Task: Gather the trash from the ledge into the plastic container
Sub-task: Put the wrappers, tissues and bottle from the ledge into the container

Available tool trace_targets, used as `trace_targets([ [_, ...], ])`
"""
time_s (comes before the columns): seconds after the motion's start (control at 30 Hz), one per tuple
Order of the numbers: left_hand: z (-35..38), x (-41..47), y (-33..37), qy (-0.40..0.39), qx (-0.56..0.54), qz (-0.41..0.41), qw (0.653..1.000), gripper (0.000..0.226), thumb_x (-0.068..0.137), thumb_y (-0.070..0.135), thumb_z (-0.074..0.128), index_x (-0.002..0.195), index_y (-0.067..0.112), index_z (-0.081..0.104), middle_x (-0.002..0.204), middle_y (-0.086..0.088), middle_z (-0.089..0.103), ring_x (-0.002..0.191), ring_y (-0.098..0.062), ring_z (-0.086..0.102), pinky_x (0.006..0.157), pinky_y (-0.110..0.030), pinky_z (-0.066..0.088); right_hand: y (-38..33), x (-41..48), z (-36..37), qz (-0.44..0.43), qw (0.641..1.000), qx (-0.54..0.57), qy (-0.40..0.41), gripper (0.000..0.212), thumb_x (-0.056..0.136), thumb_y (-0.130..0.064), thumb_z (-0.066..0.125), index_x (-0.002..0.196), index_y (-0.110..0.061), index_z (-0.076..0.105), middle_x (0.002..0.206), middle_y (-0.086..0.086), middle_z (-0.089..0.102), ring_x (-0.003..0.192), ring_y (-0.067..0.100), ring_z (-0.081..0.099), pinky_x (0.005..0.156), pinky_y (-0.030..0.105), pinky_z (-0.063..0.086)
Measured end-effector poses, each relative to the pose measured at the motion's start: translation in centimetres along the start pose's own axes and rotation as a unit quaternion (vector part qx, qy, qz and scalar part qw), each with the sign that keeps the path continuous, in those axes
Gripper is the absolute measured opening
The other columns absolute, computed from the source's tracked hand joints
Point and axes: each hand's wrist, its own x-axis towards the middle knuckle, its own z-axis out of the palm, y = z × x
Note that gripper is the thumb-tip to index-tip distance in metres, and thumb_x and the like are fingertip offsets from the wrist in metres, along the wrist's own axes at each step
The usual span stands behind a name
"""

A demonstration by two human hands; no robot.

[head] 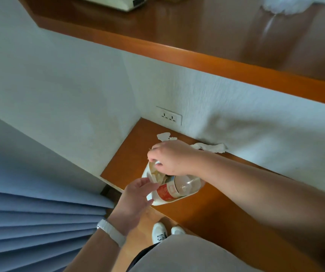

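A white plastic container [158, 202] sits on the low wooden ledge [212, 211] near its front edge. Inside it lie a clear bottle with a red label [179, 188] and some crumpled scraps. My left hand [138, 195] grips the container's near rim. Over the container's far end my right hand [170, 159] hovers, fingers pinched on a small white scrap [158, 162]. Two crumpled white tissues remain on the ledge by the wall: one [164, 136] behind my right hand, one [211, 147] to its right.
A wall socket [169, 115] is set just above the ledge's back corner. A higher wooden shelf [206, 36] overhangs, bearing a cream device [116, 1]. Blue pleated curtain [40, 222] hangs at the left. My white shoes [166, 231] stand on the floor below.
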Motion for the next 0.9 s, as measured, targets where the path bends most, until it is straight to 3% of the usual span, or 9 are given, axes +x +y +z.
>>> trace_targets([
  [0.17,-0.2,0.7,0.4,-0.024,-0.01,-0.016,1.0,0.022,0.097,0.014,0.063,0.118,0.008,0.063,0.12,-0.009,0.071,0.124,-0.026,0.059,0.115,-0.055,0.038,1.2,-0.7,-0.9,0.045,0.998,0.05,0.016,0.022,0.093,-0.034,0.059,0.108,-0.019,0.065,0.099,-0.007,0.06,0.09,0.015,0.061,0.077,0.035,0.053],
  [0.3,-0.8,1.3,0.8,-0.022,-0.009,-0.017,1.0,0.022,0.096,0.015,0.064,0.118,0.011,0.063,0.12,-0.007,0.071,0.123,-0.025,0.059,0.114,-0.054,0.039,4.1,-2.1,-2.0,0.11,0.985,0.108,0.072,0.021,0.094,-0.038,0.061,0.104,-0.02,0.066,0.091,-0.02,0.055,0.082,0.001,0.057,0.075,0.025,0.051],
  [0.4,-1.4,1.5,1.2,-0.01,-0.004,-0.003,1.0,0.02,0.096,0.017,0.065,0.115,0.015,0.064,0.116,-0.004,0.072,0.116,-0.019,0.062,0.113,-0.053,0.042,7.2,-3.3,-1.4,0.187,0.971,0.122,0.085,0.019,0.095,-0.035,0.06,0.105,-0.021,0.067,0.094,-0.015,0.06,0.084,0.008,0.061,0.078,0.032,0.055],
  [0.5,-2.1,1.5,1.4,0.014,0.019,0.004,1.0,0.02,0.095,0.023,0.066,0.115,0.02,0.064,0.118,-0.002,0.07,0.12,-0.021,0.06,0.11,-0.052,0.045,10.3,-4.1,1.5,0.28,0.951,0.119,0.058,0.018,0.096,-0.036,0.056,0.102,-0.022,0.066,0.097,-0.008,0.065,0.084,0.014,0.063,0.078,0.037,0.056],
  [0.63,-2.8,1.6,1.5,0.044,0.027,0.002,0.999,0.017,0.095,0.023,0.067,0.112,0.02,0.065,0.117,-0.007,0.071,0.118,-0.023,0.062,0.106,-0.048,0.05,13.2,-4.4,6.9,0.386,0.917,0.1,-0.017,0.019,0.095,-0.026,0.048,0.094,-0.015,0.064,0.083,0.001,0.065,0.076,0.019,0.064,0.072,0.038,0.055],
  [0.77,-3.0,1.7,1.8,0.061,-0.002,-0.013,0.998,0.013,0.097,0.016,0.062,0.111,0.015,0.063,0.114,-0.008,0.071,0.111,-0.02,0.064,0.103,-0.044,0.051,14.9,-4.4,11.2,0.421,0.902,0.092,-0.018,0.026,0.095,-0.028,0.048,0.115,-0.016,0.059,0.095,0.002,0.063,0.084,0.019,0.065,0.073,0.034,0.055],
  [0.83,-3.2,1.8,1.9,0.074,-0.007,-0.017,0.997,0.018,0.098,0.016,0.061,0.116,0.013,0.063,0.116,-0.01,0.071,0.113,-0.022,0.064,0.106,-0.047,0.048,15.7,-4.2,12.6,0.429,0.899,0.087,0.003,0.034,0.095,-0.03,0.051,0.125,-0.015,0.057,0.107,0.004,0.062,0.094,0.022,0.066,0.078,0.035,0.055],
  [0.9,-3.4,2.0,2.0,0.087,-0.005,-0.018,0.996,0.024,0.098,0.018,0.062,0.121,0.011,0.062,0.12,-0.011,0.071,0.118,-0.026,0.063,0.108,-0.05,0.047,16.3,-3.8,13.6,0.427,0.901,0.08,0.012,0.037,0.095,-0.031,0.053,0.128,-0.014,0.056,0.105,0.003,0.06,0.097,0.023,0.065,0.078,0.034,0.054],
])
